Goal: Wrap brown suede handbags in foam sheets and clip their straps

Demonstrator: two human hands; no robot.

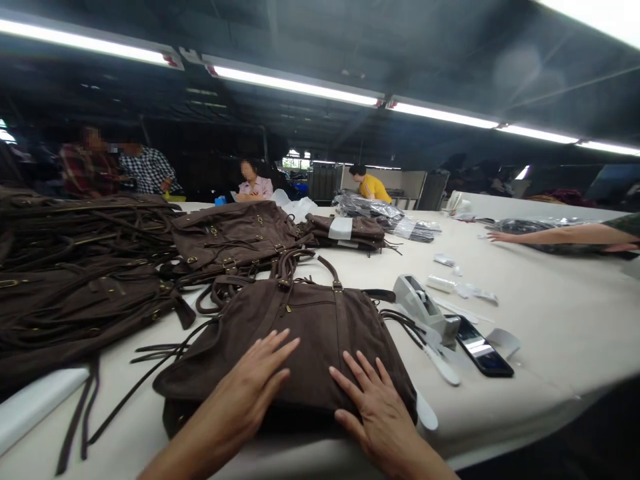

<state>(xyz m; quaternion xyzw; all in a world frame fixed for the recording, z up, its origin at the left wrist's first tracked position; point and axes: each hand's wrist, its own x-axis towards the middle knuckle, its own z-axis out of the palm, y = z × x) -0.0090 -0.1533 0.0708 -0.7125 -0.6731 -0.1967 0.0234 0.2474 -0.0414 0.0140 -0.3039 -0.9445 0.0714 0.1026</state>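
Observation:
A dark brown handbag (310, 320) lies on the pale table in front of me, its handles pointing away and its cords trailing out at both sides. My left hand (255, 380) rests on the bag's left-middle part, fingers stretched out. Flat on the lower right part of the same bag is my right hand (373, 400), with its fingers spread. Neither hand grips anything. White flat strips stick out by the bag's right side, one of them a rounded white piece (427, 408) partly under the bag.
Brown bags (75, 293) are piled at the left, with another bag (235, 233) behind mine. A tape dispenser (425, 307) and a phone (483, 347) lie at the right. Plastic-wrapped bundles (370, 207) are farther back. A co-worker's arm (550, 235) reaches in from the right.

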